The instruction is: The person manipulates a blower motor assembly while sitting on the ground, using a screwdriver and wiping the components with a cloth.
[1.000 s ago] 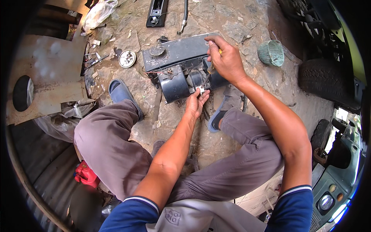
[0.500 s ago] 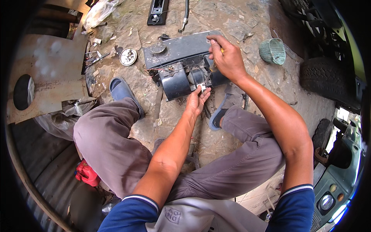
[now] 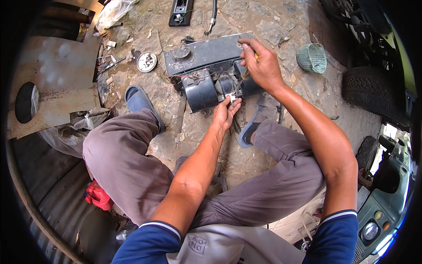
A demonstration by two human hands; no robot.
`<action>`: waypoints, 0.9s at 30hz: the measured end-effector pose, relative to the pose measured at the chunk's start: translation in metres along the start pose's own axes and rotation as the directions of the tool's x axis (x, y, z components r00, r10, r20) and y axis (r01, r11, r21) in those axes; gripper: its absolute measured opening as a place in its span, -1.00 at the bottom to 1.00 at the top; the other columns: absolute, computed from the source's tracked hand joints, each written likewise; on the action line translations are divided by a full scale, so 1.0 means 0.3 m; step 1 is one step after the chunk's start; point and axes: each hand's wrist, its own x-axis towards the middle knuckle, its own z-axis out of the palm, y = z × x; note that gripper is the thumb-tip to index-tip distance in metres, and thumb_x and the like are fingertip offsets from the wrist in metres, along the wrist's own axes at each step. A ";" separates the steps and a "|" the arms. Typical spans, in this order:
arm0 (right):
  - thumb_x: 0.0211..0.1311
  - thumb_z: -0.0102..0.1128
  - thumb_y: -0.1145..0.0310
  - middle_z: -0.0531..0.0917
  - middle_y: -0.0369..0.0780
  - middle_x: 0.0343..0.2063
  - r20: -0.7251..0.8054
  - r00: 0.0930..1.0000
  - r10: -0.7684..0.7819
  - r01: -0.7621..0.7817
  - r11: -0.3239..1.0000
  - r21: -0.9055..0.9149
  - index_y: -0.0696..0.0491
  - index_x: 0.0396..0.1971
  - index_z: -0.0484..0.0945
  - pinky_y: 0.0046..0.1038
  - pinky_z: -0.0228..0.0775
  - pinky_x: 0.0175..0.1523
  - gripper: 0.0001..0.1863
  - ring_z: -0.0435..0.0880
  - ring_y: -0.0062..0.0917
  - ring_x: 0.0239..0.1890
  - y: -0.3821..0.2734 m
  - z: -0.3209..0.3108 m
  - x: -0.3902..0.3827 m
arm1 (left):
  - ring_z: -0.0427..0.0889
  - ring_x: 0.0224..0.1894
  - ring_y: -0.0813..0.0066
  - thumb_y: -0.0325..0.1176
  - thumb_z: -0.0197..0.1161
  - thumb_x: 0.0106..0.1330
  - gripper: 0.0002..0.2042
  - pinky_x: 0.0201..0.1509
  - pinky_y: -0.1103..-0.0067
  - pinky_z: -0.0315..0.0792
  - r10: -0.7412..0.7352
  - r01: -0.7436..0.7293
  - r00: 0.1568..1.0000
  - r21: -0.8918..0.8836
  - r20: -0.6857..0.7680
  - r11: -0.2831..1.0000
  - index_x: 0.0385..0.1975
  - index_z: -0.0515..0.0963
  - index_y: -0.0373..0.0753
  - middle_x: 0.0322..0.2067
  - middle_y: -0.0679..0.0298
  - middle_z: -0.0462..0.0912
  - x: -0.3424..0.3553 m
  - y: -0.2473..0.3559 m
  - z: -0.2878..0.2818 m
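Observation:
A dusty black vehicle blower unit (image 3: 200, 90) lies on the stone ground in front of me, with two rounded fan housings, a motor between them and loose thin wires on top. At its near edge, below the motor, my left hand (image 3: 226, 113) is palm up, thumb and fingers pinching a small white connector (image 3: 231, 98). My right hand (image 3: 263, 66) is over the right housing, closed on a slim screwdriver-like tool with a yellow handle (image 3: 256, 56). The palm and fingers hide most of that tool, and its tip is hard to make out among the wires.
Beyond the unit lie a black panel (image 3: 180, 13) and a hose (image 3: 213, 17). A round tin of small parts (image 3: 147, 62) sits left, a green mesh basket (image 3: 311, 58) right. Rusty sheet metal (image 3: 57, 79) borders the left; a tyre (image 3: 369, 90) stands right. My sandaled feet flank the unit.
Very little differs. The view has shifted slightly, while both hands keep their grips and nearly the same places at the blower unit.

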 end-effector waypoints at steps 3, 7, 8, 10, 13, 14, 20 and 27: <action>0.47 0.05 0.34 0.67 -0.19 -0.51 -0.010 1.000 -0.004 0.004 1.000 0.015 0.10 -0.03 0.61 -0.46 0.49 -0.36 -0.76 0.71 -0.51 -0.46 -0.012 -0.002 -0.006 | 0.68 0.03 0.19 -0.34 0.01 0.55 -0.80 0.15 0.38 0.58 0.002 -0.002 1.000 0.003 0.003 1.000 -0.03 0.39 -0.34 -0.06 0.01 0.60 0.001 -0.004 -0.001; 0.41 0.08 0.35 0.67 -0.05 -0.54 -0.045 0.999 0.005 -0.002 0.999 0.054 0.09 -0.10 0.62 -0.26 0.48 -0.31 -0.79 0.72 -0.21 -0.45 -0.021 0.001 -0.004 | 0.67 0.03 0.19 -0.34 0.01 0.55 -0.80 0.16 0.38 0.57 0.004 -0.004 1.000 0.004 0.005 1.000 -0.03 0.39 -0.34 -0.07 0.02 0.60 0.001 -0.002 -0.004; 0.41 0.08 0.35 0.67 -0.04 -0.53 -0.041 0.999 0.008 -0.006 0.999 0.049 0.08 -0.10 0.62 -0.26 0.48 -0.31 -0.79 0.72 -0.19 -0.44 -0.021 0.000 -0.003 | 0.67 0.03 0.19 -0.34 0.00 0.55 -0.80 0.16 0.38 0.57 0.004 -0.004 1.000 0.003 0.011 1.000 -0.03 0.39 -0.33 -0.07 0.01 0.60 0.003 -0.001 -0.004; 0.41 0.08 0.36 0.68 -0.03 -0.50 -0.050 0.999 -0.022 0.022 1.000 0.011 0.08 -0.10 0.62 -0.25 0.48 -0.30 -0.79 0.72 -0.14 -0.41 -0.012 0.001 0.002 | 0.67 0.03 0.19 -0.33 0.00 0.55 -0.81 0.15 0.38 0.57 0.002 -0.002 1.000 0.002 0.023 1.000 -0.03 0.39 -0.33 -0.07 0.01 0.60 0.008 -0.003 -0.008; 0.46 0.05 0.34 0.68 -0.17 -0.48 -0.030 0.998 -0.061 0.059 0.997 -0.051 0.08 -0.03 0.61 -0.44 0.50 -0.34 -0.77 0.71 -0.47 -0.43 0.005 -0.002 0.002 | 0.68 0.02 0.19 -0.33 0.00 0.55 -0.82 0.14 0.39 0.58 -0.001 0.001 1.000 0.004 0.020 1.000 -0.05 0.39 -0.31 -0.07 0.01 0.60 0.010 -0.003 -0.009; 0.49 0.03 0.34 0.68 -0.25 -0.48 -0.017 0.997 -0.072 0.071 0.995 -0.072 0.07 0.00 0.60 -0.54 0.50 -0.36 -0.76 0.71 -0.65 -0.45 0.011 -0.003 0.000 | 0.68 0.02 0.19 -0.33 0.00 0.55 -0.82 0.14 0.39 0.58 0.001 -0.001 1.000 0.003 0.018 1.000 -0.05 0.40 -0.31 -0.06 0.01 0.60 0.008 -0.003 -0.010; 0.49 0.02 0.36 0.67 -0.28 -0.50 0.034 0.998 -0.056 0.058 0.996 -0.061 0.06 0.00 0.61 -0.54 0.49 -0.35 -0.76 0.69 -0.67 -0.45 0.006 -0.015 0.003 | 0.70 -0.01 0.20 -0.34 0.06 0.52 -0.80 0.09 0.42 0.60 0.010 -0.010 1.000 0.010 0.005 1.000 -0.03 0.40 -0.34 -0.09 0.04 0.61 -0.003 0.002 -0.001; 0.46 0.03 0.35 0.67 -0.19 -0.50 0.088 0.995 -0.055 0.059 0.997 -0.039 0.06 -0.02 0.62 -0.42 0.48 -0.33 -0.75 0.70 -0.48 -0.44 -0.003 -0.021 0.003 | 0.68 0.02 0.16 -0.35 0.04 0.53 -0.81 0.13 0.37 0.59 0.002 -0.002 1.000 -0.015 0.010 1.000 -0.03 0.40 -0.33 -0.06 0.02 0.60 0.003 0.003 -0.008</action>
